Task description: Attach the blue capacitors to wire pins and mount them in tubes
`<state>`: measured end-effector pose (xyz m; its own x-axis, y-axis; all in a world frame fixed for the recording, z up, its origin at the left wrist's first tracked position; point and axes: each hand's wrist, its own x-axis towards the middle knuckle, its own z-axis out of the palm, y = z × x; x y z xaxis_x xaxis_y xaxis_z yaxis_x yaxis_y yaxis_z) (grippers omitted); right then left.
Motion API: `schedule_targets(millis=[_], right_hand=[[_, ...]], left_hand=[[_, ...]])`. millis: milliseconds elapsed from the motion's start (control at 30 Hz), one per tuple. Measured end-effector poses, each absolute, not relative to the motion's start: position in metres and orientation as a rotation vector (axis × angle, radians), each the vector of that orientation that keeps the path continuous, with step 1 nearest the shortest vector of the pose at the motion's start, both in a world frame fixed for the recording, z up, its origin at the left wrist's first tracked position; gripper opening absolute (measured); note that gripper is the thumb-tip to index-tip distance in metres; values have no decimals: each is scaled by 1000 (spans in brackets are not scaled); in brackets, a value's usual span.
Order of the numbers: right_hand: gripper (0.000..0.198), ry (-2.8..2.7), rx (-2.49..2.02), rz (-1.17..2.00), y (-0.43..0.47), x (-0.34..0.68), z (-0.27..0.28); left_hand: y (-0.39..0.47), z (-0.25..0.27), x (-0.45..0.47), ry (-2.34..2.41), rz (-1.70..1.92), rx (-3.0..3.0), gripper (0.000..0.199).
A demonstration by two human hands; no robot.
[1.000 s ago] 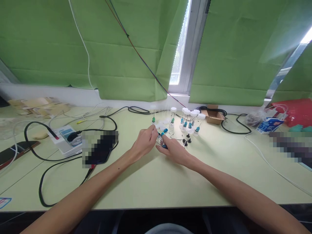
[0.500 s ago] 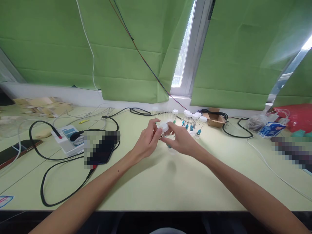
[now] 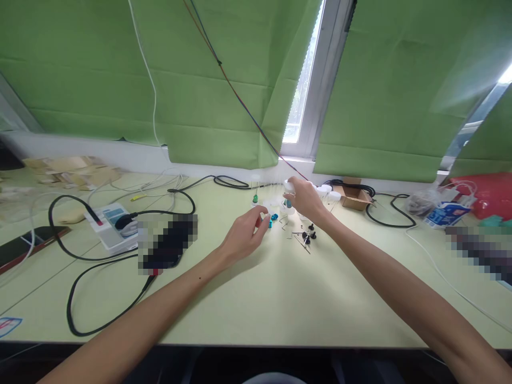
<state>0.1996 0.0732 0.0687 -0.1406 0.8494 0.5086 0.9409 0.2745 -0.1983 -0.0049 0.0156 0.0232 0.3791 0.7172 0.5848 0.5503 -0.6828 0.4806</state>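
Note:
My right hand (image 3: 306, 200) is closed around a clear, white-capped vial (image 3: 288, 204) with a teal piece inside, among the group of vials at the back. Lower and to the left, my left hand (image 3: 248, 230) has its thumb and forefinger pinched together. A bit of teal shows between those fingertips, beside small teal pieces (image 3: 273, 217) on the table. Just behind stands another capped vial (image 3: 255, 192) with a green piece in it. Thin bent metal pieces (image 3: 284, 221) lie between my hands. Small black pieces with thin metal rods (image 3: 308, 234) lie below my right wrist.
More white-capped vials (image 3: 333, 197) stand behind my right hand, beside an open cardboard box (image 3: 352, 196). On the left are a phone (image 3: 170, 245), a white power strip (image 3: 110, 229) and looping black cables (image 3: 70, 298). A blue-and-white packet (image 3: 446, 213) is at the right.
My hands have parted from the capped vial held between them. The right hand has moved back and right with a vial; the left has lowered slightly to the teal pieces. The small table pieces now show.

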Motion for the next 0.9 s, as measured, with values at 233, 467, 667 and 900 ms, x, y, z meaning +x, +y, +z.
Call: schedule_targets(millis=[233,467,667,900], right_hand=[[25,-2058,-1783,-297,80,195,61],[27,-2060,-1823,-282,82,200,64],[17,-2005,-1844,-342,81,200,68],[15,-1985,-1846,-347,80,200,73]], left_hand=[[16,20,-5,1112,1188,2529,19],[20,15,-6,1063,1201,2621,16],[21,14,-6,1054,1169,2650,16],[21,13,-6,1042,1182,2648,15]])
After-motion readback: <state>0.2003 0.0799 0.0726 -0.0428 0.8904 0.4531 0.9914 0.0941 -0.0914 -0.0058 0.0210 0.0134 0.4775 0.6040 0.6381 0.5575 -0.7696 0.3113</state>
